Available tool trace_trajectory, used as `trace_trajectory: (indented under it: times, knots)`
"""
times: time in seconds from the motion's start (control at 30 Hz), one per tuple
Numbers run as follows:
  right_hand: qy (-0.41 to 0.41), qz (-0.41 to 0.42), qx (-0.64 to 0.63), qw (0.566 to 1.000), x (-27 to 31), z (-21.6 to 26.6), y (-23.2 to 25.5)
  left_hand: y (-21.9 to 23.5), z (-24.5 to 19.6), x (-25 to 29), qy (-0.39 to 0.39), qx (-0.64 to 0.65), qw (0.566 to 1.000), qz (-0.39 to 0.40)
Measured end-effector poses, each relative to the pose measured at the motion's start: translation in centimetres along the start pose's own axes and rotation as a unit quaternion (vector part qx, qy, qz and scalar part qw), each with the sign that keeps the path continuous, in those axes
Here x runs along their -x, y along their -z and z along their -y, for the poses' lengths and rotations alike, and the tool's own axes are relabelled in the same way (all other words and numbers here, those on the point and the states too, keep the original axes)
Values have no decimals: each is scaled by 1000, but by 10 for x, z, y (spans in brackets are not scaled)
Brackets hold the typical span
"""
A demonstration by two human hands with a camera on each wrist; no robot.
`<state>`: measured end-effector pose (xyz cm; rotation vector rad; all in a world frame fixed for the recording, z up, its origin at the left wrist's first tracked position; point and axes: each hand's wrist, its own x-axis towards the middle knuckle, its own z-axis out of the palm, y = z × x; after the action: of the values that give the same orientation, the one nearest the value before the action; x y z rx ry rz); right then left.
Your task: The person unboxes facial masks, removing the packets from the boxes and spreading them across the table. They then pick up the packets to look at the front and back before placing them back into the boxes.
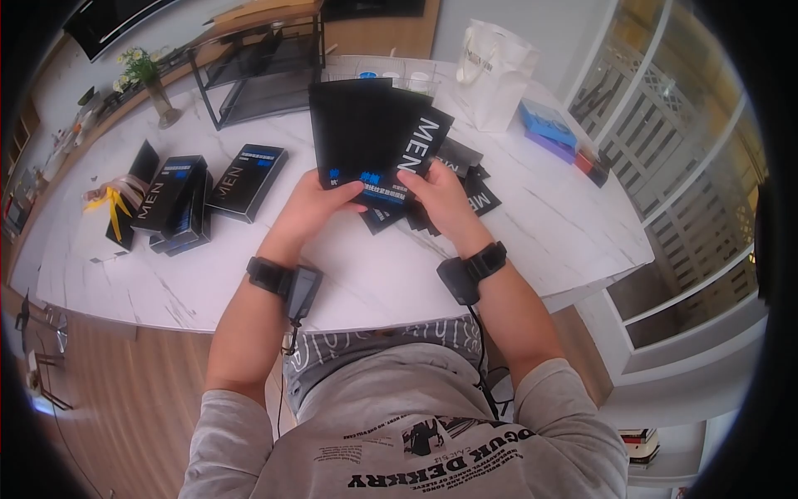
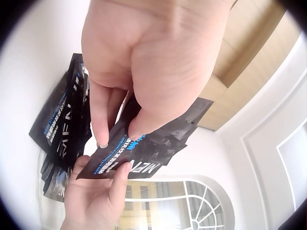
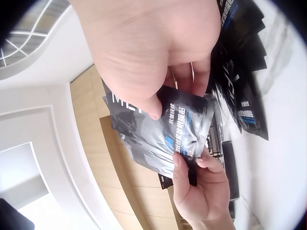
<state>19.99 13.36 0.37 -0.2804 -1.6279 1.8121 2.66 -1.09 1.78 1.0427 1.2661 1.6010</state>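
Several flat black sachets (image 1: 353, 125) printed "MEN", with blue and white lettering, are fanned out above the table. My left hand (image 1: 324, 206) pinches their lower left side, thumb on the printed face. At the lower right, my right hand (image 1: 445, 204) pinches the sachets between thumb and fingers. The left wrist view shows the fanned sachets (image 2: 144, 148) overlapping one another between both hands. More black sachets (image 1: 482, 200) lie in a loose, overlapping pile on the table, just behind and right of my right hand.
Black "MEN" boxes (image 1: 248, 183) are at the left, some stacked. Beside them stands an open box (image 1: 108, 241) with a yellow ribbon (image 1: 116, 208). Farther back are a dark rack (image 1: 266, 96), a flower vase (image 1: 162, 104), a white paper bag (image 1: 495, 79) and a blue box (image 1: 544, 121).
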Motion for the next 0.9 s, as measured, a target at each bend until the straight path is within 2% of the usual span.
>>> trace_trajectory:
  times: [0.13,0.27,0.67,0.9]
  knots:
    - [-8,-35,50,998,3,8,-2,2,-1,0,-6,19,999,-24]
    - [19,-29,29,999,-3,-3,10,5,-5,-1,-28,27,998,-48]
    - [39,-52,-6,998,-5,-2,13,6,-9,1,-23,35,998,-47]
    - [46,-63,-23,997,-7,-2,15,9,-5,-1,-18,17,1000,-19]
